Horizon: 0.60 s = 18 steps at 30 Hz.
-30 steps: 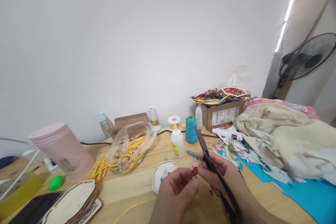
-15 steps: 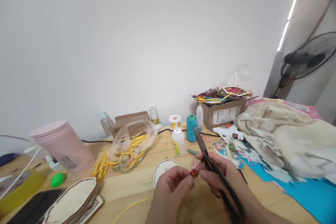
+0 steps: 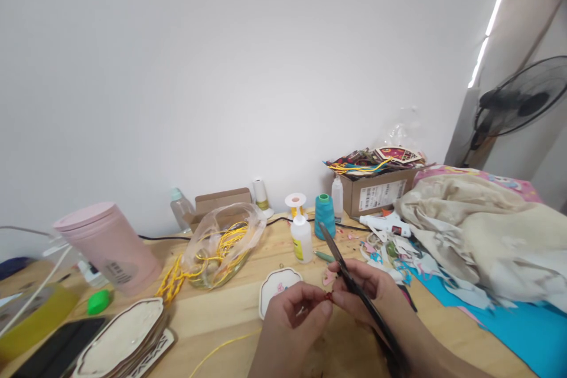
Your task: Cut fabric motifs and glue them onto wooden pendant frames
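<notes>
Between finger and thumb, my left hand (image 3: 299, 322) pinches a small red flower-shaped piece (image 3: 328, 296), mostly covered by the fingertips. My right hand (image 3: 372, 292) grips black-handled scissors (image 3: 349, 277), blades pointing up and away, while its fingertips touch the same red piece. Just beyond my left hand lies a white scalloped plaque (image 3: 271, 288) with a dark border and a pink motif, partly hidden by that hand. A pink scrap (image 3: 328, 276) rests on the table near the scissors.
At left stand a pink tumbler (image 3: 106, 248), stacked plaques (image 3: 119, 336) and a bag of yellow cord (image 3: 225, 248). A glue bottle (image 3: 302, 241) and blue thread cone (image 3: 324, 218) are behind my hands. Fabric scraps (image 3: 398, 254), blue felt (image 3: 509, 331) and a filled carton (image 3: 378, 189) lie right.
The red flower piece has turned and now shows less between my fingertips. The scissors have tilted, their tip shifting slightly left and down. More of the plaque's pink motif is visible.
</notes>
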Motion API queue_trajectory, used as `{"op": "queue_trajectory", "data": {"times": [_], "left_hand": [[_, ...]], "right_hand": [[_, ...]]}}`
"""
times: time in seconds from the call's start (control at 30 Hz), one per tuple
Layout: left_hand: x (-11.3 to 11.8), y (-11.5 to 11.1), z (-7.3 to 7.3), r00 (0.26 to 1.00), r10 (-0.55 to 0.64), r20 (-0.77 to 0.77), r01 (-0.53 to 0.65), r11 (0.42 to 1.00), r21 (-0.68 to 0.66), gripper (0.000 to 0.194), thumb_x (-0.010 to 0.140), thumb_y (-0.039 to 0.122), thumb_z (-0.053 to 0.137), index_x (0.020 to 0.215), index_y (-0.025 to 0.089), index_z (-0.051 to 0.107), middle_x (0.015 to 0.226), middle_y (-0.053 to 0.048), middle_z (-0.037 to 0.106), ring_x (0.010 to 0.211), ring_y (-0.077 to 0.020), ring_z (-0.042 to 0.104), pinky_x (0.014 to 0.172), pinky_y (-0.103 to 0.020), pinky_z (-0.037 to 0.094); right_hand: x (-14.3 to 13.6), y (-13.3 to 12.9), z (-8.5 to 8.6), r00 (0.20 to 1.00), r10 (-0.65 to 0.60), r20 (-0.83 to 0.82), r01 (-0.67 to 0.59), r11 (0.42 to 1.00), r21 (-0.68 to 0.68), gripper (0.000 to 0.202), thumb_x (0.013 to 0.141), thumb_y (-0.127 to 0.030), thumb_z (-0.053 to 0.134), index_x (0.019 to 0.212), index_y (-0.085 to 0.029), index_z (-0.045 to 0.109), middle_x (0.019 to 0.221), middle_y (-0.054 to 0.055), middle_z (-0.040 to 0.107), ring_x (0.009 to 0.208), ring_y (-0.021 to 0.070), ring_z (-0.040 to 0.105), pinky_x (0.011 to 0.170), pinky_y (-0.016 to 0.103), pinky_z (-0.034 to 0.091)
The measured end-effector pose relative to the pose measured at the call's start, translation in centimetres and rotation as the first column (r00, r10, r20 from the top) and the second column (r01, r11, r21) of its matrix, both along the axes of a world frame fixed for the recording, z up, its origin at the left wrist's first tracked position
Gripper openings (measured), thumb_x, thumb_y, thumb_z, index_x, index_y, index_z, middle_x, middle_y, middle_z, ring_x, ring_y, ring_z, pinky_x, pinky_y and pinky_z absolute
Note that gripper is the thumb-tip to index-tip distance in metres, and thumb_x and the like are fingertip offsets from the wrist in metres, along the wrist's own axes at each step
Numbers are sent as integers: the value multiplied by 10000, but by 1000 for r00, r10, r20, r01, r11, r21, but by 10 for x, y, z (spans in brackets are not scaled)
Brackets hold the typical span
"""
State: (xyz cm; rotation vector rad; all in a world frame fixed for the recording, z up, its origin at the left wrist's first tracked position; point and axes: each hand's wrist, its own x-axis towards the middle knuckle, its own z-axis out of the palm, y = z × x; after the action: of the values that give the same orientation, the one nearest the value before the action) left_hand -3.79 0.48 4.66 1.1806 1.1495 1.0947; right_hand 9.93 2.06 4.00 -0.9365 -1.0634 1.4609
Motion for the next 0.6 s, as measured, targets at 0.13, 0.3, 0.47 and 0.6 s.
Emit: {"op": "queue_trajectory", "data": {"times": [0.13, 0.3, 0.47, 0.6], "left_hand": [[3, 1, 3, 999, 37, -11, -37, 999, -18, 97, 597, 250, 656, 594, 153, 652, 553, -2, 596, 552, -123, 496, 544, -224, 374], [0, 3, -1, 1000, 8, -10, -8, 1000, -21, 112, 622, 273, 643, 608, 162, 654, 520, 19, 559, 495, -93, 454, 480, -202, 328], [-4, 3, -5, 1000, -6, 27, 7, 999, -52, 140, 643, 288, 632, 617, 150, 631, 494, 20, 552, 465, -78, 425, 448, -195, 296], [-6, 2, -1, 993, 20, 120, -10, 997, -82, 122, 649, 260, 630, 620, 146, 598, 552, 7, 580, 481, -77, 443, 459, -196, 308]], "right_hand": [[0, -3, -1, 1000, -7, -9, 7, 1000, 8, 334, 516, -108, 741, 818, -168, 612, 549, -59, 567, 477, 77, 486, 441, 163, 386], [0, -4, -4, 999, 4, 39, -6, 998, 60, 315, 549, -140, 734, 834, -183, 605, 589, -42, 578, 544, 107, 514, 488, 187, 404], [5, -1, 6, 992, 21, 125, -34, 994, 105, 296, 530, -183, 737, 791, -197, 597, 607, -39, 548, 605, 129, 507, 559, 204, 408], [12, -5, 17, 959, 71, 274, -140, 960, 243, 305, 542, -263, 711, 816, -198, 593, 634, -30, 526, 597, 139, 488, 513, 207, 384]]}}
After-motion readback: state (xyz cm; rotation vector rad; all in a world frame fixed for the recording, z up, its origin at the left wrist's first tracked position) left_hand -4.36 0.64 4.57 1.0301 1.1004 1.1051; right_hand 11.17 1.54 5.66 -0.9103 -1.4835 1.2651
